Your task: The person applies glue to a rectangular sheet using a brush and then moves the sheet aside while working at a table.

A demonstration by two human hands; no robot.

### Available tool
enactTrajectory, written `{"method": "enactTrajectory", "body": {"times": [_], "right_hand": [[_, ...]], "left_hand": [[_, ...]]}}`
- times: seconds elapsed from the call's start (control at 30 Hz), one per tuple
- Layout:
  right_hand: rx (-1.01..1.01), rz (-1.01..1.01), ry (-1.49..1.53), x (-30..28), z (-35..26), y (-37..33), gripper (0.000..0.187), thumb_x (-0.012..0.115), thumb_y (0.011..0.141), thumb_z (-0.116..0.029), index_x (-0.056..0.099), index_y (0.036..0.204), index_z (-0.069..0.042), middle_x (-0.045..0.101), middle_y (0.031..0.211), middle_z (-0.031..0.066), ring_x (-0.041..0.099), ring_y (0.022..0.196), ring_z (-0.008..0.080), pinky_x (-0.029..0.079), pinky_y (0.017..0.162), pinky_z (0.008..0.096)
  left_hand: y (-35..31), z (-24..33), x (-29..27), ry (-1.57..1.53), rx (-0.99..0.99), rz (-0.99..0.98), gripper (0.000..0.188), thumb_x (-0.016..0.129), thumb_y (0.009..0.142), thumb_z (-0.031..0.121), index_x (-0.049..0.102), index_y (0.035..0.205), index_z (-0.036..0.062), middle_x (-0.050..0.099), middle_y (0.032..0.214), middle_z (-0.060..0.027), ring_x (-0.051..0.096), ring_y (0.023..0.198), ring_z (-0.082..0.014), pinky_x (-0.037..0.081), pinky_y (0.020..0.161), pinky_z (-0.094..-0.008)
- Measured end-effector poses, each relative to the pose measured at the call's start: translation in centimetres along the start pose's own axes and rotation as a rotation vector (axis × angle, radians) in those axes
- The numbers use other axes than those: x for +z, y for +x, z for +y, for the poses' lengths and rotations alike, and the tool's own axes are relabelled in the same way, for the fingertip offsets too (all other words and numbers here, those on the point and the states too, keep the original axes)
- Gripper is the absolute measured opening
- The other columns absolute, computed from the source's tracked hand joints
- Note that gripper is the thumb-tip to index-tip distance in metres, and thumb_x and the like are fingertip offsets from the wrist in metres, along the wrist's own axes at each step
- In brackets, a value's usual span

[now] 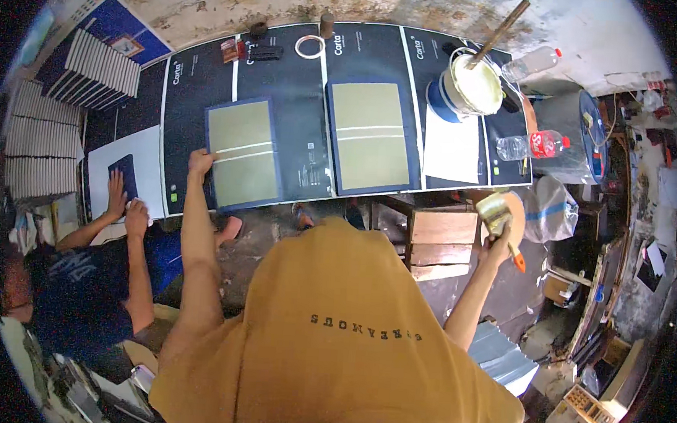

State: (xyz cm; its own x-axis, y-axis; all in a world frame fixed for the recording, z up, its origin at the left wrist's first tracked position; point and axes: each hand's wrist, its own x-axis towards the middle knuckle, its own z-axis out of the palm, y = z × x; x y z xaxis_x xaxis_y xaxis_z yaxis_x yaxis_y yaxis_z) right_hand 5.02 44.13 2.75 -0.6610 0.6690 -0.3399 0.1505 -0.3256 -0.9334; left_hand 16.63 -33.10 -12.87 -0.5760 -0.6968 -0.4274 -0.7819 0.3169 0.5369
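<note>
My left hand (202,162), fingers closed, grips the left edge of a book cover (243,130) that lies on the table. This cover has greenish-grey boards, two white strips across its middle and a dark blue border. A second, similar cover (370,125) lies to its right, touched by neither hand. Off the table's front edge, my right hand (496,244) is closed round a wide flat brush (495,212) with an orange-tipped handle. Its pale bristles point up. A bucket of cream-coloured paste (471,84), with a stick standing in it, is at the table's right.
A co-worker's hands (117,196) press a dark blue cover on white paper (144,151) at left. Stacks of books (93,68) stand behind them. Plastic bottles (527,146), a tape roll (310,47) and a metal drum (569,116) are around. A wooden stool (441,228) stands below the table.
</note>
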Motion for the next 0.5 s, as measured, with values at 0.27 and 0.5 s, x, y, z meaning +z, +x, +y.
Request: {"method": "enactTrajectory", "body": {"times": [0.27, 0.5], "right_hand": [[-0.191, -0.573, 0.257, 12.1, -9.9, 5.6, 0.037, 0.067, 0.098, -0.032, 0.064, 0.126, -0.008, 0.066, 0.105, 0.0020, 0.056, 0.086, 0.0109, 0.044, 0.069, 0.0245], [-0.653, -0.433, -0.062, 23.8, -14.2, 9.4, 0.034, 0.070, 0.095, -0.029, 0.068, 0.115, -0.001, 0.070, 0.098, 0.0087, 0.065, 0.082, 0.0162, 0.050, 0.066, 0.0256]], "left_hand": [[2.5, -8.3, -2.1, -0.011, -0.044, 0.428, 0.048, 0.077, 0.079, 0.029, 0.069, 0.120, 0.0043, 0.071, 0.117, -0.0181, 0.067, 0.112, -0.0299, 0.049, 0.100, -0.0369], [-7.2, -12.8, -2.9, -0.260, 0.198, 0.540, 0.022, 0.059, 0.092, 0.015, 0.076, 0.096, 0.0022, 0.075, 0.097, -0.0110, 0.067, 0.094, -0.0209, 0.051, 0.085, -0.0336]]}}
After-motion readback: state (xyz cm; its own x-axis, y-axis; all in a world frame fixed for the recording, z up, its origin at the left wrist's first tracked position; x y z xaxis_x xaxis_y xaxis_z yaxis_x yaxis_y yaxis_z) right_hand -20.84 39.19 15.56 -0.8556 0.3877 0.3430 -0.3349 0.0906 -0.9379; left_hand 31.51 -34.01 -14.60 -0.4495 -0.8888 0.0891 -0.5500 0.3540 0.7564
